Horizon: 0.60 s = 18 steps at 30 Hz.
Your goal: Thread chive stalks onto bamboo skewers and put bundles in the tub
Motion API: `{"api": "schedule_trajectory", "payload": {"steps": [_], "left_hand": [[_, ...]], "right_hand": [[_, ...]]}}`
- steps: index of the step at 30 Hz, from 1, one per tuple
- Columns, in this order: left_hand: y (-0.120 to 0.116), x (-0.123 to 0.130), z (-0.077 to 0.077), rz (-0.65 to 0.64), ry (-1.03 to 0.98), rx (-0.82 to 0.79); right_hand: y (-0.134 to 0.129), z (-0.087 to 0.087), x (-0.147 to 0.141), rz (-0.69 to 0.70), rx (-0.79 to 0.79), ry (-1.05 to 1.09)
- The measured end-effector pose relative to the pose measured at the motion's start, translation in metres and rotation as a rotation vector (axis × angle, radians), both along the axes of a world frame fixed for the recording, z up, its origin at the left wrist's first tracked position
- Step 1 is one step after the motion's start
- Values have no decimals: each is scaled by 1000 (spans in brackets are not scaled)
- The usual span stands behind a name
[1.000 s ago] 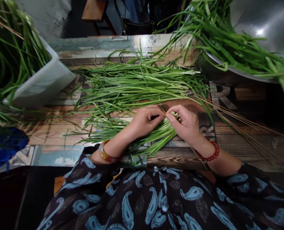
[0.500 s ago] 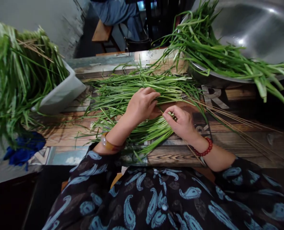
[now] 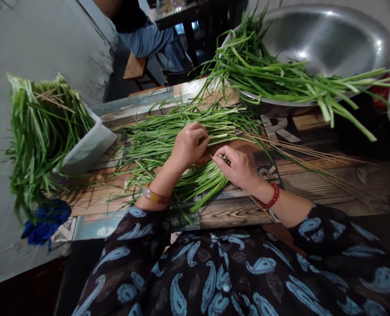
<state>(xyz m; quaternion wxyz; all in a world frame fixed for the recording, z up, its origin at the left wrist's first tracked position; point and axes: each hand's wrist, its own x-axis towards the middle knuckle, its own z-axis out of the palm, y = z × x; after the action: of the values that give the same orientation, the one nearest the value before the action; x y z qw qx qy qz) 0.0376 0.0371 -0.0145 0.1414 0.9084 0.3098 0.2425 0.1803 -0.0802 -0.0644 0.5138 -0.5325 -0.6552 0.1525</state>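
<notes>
The stalk bundle (image 3: 211,176) lies under right fingers (image 3: 218,159) pinched together, near left fingers (image 3: 201,132) whose grip is unclear.

Probably a small eatery: second table (image 3: 173,9), wooden stool (image 3: 134,66), seated person (image 3: 150,40) past far edge of the plank-top table (image 3: 234,215); greens (image 3: 273,79) heaped in big steel basin (image 3: 346,44), far right corner.

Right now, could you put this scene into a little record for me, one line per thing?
Left hand: curled over the greens; any hold is hidden
Right hand: pinching a thin straw by a bunch of greens
Spare straws: lying to the right
White tub: left, packed with upright greens
Metal bowl: far right, greens hanging over its rim
Table: patchwork wood pattern
</notes>
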Motion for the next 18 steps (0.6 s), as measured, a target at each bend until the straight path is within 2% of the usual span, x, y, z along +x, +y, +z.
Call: {"api": "schedule_trajectory", "payload": {"steps": [3, 5, 8, 10, 18], "left_hand": [[-11, -13, 1, 81, -145, -201], [-21, -19, 0, 124, -216, -394], [-35, -22, -4, 127, -363, -733], [-41, -22, -7, 121, -430, -855], [-46, -22, -11, 96, -436, -825]], "right_hand": [[-1, 2, 1, -23, -6, 3], [-2, 4, 2, -57, -19, 4], [-3, 8, 3, -99, -34, 28], [-4, 11, 3, -113, -43, 40], [-6, 18, 1, -91, -91, 24]]}}
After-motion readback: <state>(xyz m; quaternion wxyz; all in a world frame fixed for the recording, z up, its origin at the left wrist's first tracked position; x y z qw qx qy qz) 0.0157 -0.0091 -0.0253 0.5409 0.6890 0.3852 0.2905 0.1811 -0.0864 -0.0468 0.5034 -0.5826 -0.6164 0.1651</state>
